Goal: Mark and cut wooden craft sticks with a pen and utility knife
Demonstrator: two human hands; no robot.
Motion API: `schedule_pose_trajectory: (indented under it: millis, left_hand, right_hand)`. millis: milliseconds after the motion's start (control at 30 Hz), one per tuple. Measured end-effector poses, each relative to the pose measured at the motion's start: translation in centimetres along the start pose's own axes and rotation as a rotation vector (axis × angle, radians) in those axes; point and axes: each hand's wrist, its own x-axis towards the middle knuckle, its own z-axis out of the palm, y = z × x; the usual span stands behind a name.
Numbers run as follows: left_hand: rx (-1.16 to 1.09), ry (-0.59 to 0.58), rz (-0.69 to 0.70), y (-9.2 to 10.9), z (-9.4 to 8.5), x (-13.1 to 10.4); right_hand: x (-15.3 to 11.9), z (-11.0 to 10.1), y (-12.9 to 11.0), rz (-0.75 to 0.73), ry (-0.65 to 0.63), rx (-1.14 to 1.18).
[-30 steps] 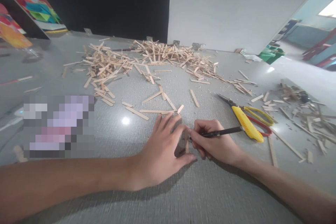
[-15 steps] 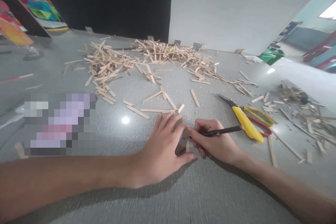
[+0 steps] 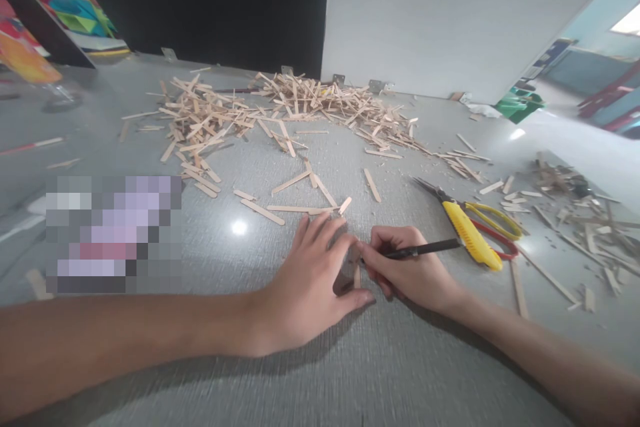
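My right hand (image 3: 410,267) is closed around a black pen (image 3: 433,247), whose tip end meets a short wooden craft stick (image 3: 357,275). That stick lies on the grey surface, pointing away from me. My left hand (image 3: 315,280) rests to its left, with the index finger at the stick's far end and the thumb by its near end, holding it down. The other left fingers are stretched forward and spread. Just beyond them lie several loose craft sticks (image 3: 295,209). To the right of the pen are pliers (image 3: 493,221) with yellow and red handles and a yellow cutter (image 3: 470,233).
A large heap of craft sticks (image 3: 210,113) spreads along the back, below a black and white panel (image 3: 425,20). Cut pieces and scraps (image 3: 595,240) litter the right side. A blurred-out object (image 3: 115,233) lies at left, and a green container (image 3: 520,107) stands far right.
Both hands, the pen and the held stick stay practically in place. The view has shifted very slightly.
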Motion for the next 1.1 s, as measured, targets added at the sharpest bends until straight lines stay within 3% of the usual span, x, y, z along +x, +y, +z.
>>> schedule_pose_trajectory:
  millis: [700, 1100]
  left_hand:
    - [0.005, -0.010, -0.002, -0.15, 0.16, -0.02]
    - [0.006, 0.003, 0.007, -0.23, 0.12, -0.01]
  right_hand:
    - [0.00, -0.20, 0.20, -0.011, -0.041, 0.048]
    - [0.25, 0.03, 0.45, -0.009, 0.021, 0.015]
